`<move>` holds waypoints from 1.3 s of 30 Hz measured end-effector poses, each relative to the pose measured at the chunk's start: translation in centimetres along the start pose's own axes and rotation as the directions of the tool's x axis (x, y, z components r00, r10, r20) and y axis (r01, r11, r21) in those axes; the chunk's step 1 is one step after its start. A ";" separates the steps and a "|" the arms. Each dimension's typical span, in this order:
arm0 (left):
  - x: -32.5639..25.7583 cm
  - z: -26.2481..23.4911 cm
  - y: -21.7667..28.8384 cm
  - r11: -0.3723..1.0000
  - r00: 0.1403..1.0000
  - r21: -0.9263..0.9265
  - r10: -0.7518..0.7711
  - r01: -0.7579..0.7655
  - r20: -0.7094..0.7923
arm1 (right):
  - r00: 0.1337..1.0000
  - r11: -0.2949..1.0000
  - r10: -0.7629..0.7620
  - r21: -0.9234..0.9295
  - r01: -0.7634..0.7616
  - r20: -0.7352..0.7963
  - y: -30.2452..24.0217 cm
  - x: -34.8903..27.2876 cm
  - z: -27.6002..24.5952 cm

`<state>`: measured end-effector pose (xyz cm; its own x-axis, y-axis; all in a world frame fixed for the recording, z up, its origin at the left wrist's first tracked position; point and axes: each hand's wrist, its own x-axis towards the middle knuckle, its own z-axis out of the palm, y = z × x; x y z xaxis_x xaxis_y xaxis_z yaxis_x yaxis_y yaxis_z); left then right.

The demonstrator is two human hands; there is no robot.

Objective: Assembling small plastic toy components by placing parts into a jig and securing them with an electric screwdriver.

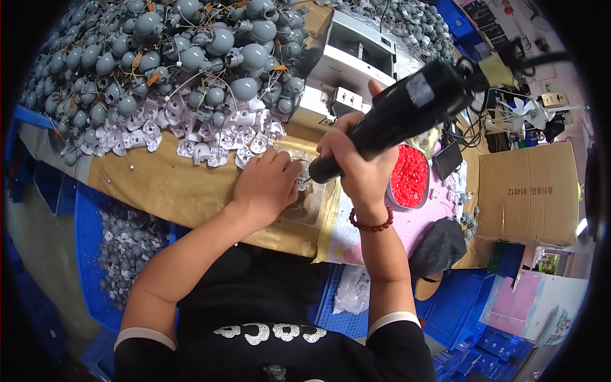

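Note:
My right hand (363, 169) is wrapped round a black electric screwdriver (398, 108). The tool lies at a slant, its cable end up to the right and its nose down to the left, close to my left fingers. My left hand (264, 188) is closed, with its fingertips pressed on a small grey plastic part (303, 170) at the bench top. My fingers and the screwdriver cover most of that part, so its full shape is hidden. Just beyond my left hand lie several loose pale plastic pieces (251, 141).
A big heap of grey ball-shaped units with wires (216, 41) fills the back left. A white machine (347, 63) stands behind my hands. To the right are a tub of small red parts (409, 178), a black cap (439, 245) and a cardboard box (528, 194). A blue bin (89, 254) sits lower left.

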<state>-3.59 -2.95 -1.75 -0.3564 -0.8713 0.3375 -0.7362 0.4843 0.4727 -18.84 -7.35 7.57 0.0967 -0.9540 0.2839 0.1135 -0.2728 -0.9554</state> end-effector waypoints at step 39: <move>-0.5 -0.2 0.2 0.997 0.997 -0.033 -0.069 0.069 -0.024 | 0.976 0.997 0.056 0.070 -0.042 -0.209 1.2 -0.5 -3.2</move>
<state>-3.45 -2.43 -1.71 -0.2906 -0.9006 0.3233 -0.7395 0.4258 0.5214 -21.92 -7.58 5.97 -0.1059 -0.9728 0.2061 0.1786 -0.2225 -0.9584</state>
